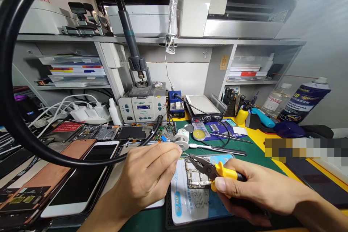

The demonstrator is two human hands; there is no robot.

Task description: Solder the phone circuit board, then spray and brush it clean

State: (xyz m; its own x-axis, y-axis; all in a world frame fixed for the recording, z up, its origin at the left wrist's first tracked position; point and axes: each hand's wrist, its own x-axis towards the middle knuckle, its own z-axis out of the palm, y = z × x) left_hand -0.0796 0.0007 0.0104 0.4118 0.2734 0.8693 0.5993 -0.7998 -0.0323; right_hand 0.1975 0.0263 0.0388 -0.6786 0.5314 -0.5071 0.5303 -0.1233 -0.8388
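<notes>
My right hand [255, 185] is wrapped round yellow-and-black pliers [207, 166], whose jaws point left. My left hand [152, 174] is closed in a pinch just left of the jaw tips. A tiny thin sliver shows between its fingertips and the jaws, too small to name. Below the pliers lies a phone circuit board [193, 177], partly covered by them. It rests on a blue-and-white work pad [181, 208]. Behind my left fingertips stands a spool of solder wire [181, 142], and a white-handled brush [217, 149] lies behind the pliers.
Phones [81, 181] and phone parts crowd the left side. A thick black hose [8, 79] loops across the left foreground from the hot-air station [143, 107]. Behind the pad are a flux tin [199, 134] and a heating plate [202, 105]. A spray can [306, 99] stands right.
</notes>
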